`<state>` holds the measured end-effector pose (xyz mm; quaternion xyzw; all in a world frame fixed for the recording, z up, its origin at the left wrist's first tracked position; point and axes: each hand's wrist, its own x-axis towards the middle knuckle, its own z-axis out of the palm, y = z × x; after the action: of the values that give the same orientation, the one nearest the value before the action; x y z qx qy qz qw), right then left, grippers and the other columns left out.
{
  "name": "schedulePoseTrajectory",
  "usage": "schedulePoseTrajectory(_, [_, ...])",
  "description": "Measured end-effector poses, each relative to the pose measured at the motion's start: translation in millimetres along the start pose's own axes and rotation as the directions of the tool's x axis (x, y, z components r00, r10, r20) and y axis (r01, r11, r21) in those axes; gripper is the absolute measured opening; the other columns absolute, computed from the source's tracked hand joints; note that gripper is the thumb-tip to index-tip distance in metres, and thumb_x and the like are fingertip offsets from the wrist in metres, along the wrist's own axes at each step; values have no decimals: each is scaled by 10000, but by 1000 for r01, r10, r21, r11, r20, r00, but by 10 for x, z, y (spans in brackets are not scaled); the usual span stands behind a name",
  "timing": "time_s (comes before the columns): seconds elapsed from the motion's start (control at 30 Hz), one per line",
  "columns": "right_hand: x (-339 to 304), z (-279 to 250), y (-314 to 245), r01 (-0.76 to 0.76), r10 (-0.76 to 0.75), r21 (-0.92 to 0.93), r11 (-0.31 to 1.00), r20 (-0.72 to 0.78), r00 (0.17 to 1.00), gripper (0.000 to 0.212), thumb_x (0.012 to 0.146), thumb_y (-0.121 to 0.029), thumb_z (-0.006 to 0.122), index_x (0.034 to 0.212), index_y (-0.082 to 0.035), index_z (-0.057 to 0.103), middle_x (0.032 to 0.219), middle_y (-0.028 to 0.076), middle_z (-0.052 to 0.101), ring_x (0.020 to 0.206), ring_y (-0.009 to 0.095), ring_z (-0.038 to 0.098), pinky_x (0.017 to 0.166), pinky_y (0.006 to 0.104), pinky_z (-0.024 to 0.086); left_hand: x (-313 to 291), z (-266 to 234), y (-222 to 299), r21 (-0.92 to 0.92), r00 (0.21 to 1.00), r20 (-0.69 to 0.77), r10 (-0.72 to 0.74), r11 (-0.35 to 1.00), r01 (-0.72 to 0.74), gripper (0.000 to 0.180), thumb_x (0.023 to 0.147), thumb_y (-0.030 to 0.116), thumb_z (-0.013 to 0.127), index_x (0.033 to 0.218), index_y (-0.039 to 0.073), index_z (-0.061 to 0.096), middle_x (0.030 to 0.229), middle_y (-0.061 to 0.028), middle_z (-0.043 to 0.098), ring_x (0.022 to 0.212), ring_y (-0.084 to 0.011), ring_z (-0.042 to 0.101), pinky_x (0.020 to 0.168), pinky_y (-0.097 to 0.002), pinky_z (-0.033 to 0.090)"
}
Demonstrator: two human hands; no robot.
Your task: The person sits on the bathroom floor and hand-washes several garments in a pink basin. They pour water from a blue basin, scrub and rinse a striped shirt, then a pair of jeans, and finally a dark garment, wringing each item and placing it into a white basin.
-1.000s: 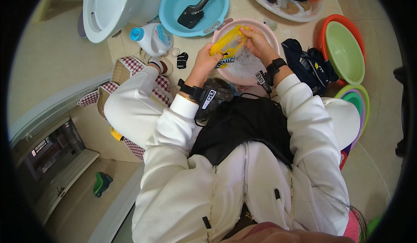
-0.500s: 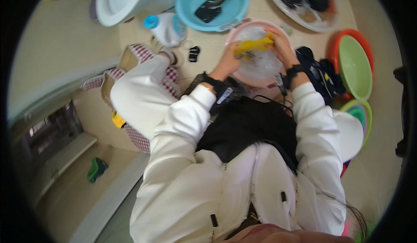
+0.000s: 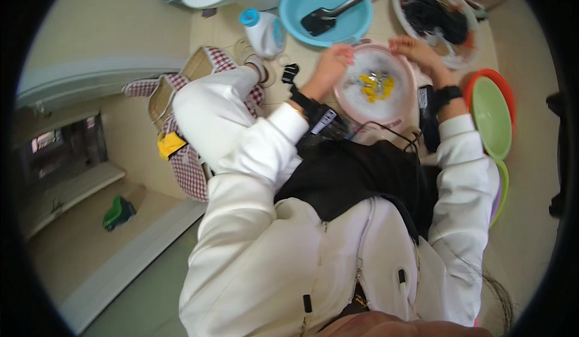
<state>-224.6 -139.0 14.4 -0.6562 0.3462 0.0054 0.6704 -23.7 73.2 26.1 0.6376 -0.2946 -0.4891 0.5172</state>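
A round pink basin (image 3: 412, 99) stands in front of me, filled with white suds. In the suds lies a yellow patterned cloth (image 3: 379, 90), free of both hands. My left hand (image 3: 333, 67) is at the basin's far left rim, its fingers loosely bent and nothing seen in them. At the far right rim, my right hand (image 3: 420, 52) has its fingers stretched inward over the edge, also holding nothing I can see. Whether the fingertips touch the rim, I cannot tell. Both wrists wear black bands.
Beyond stands a blue basin (image 3: 287, 16) with a black-headed brush or scoop (image 3: 321, 21). A white jug with a blue cap (image 3: 263, 34) is left of it. A pale basin of dark cloth (image 3: 403, 2) stands far right; red (image 3: 508, 87) and green basins (image 3: 493, 117) lean nearer.
Both hands have let go of the yellow cloth and moved apart to the basin's far rim. The cloth now lies in the suds. The whole view has shifted a little.
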Motion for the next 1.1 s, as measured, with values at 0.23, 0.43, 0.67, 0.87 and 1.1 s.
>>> schedulePoseTrajectory(0.23, [-2224,-1269,-1998,-42,-139,-255,966,-650,747,512,804,-356,736,1254,-181,566,1150,39,631,1120,128,546,1052,451,360,-34,-674,1532,-200,816,-175,552,791,-578,342,874,-8,510,1216,-24,510,1040,-135,625,881,-190,637,768,-267,497])
schedulePoseTrajectory(0.43, [-3835,-1029,-1903,354,-273,-114,928,-855,440,368,927,-253,526,1232,-53,582,1123,50,652,1033,148,601,973,347,425,-39,-1590,1698,-319,804,-448,391,771,-552,368,843,-67,499,1209,-31,514,1000,-129,612,784,-170,601,726,-259,495])
schedulePoseTrajectory(0.67, [-3337,-164,571,139,184,432,891,-625,758,276,887,-170,611,1120,-22,628,939,104,674,759,170,665,650,295,574,132,-1908,1285,-187,775,-445,449,799,-571,367,858,-52,497,1224,-30,485,942,-101,586,769,-155,558,696,-247,468])
schedulePoseTrajectory(0.87, [-2318,809,2011,-567,700,410,714,-423,575,108,813,-121,665,855,-21,660,708,76,640,545,165,612,497,291,551,112,-2115,1067,-59,779,-512,362,890,-453,326,902,-8,485,1226,-31,462,895,-77,568,759,-145,527,686,-242,446])
schedulePoseTrajectory(1.1, [-2432,1263,2488,-231,643,657,718,-499,581,263,768,-226,792,792,-27,621,705,50,608,564,145,580,484,276,520,48,-2113,914,11,754,-530,388,892,-452,257,907,-21,470,1164,-20,491,849,-59,560,736,-138,514,646,-239,425])
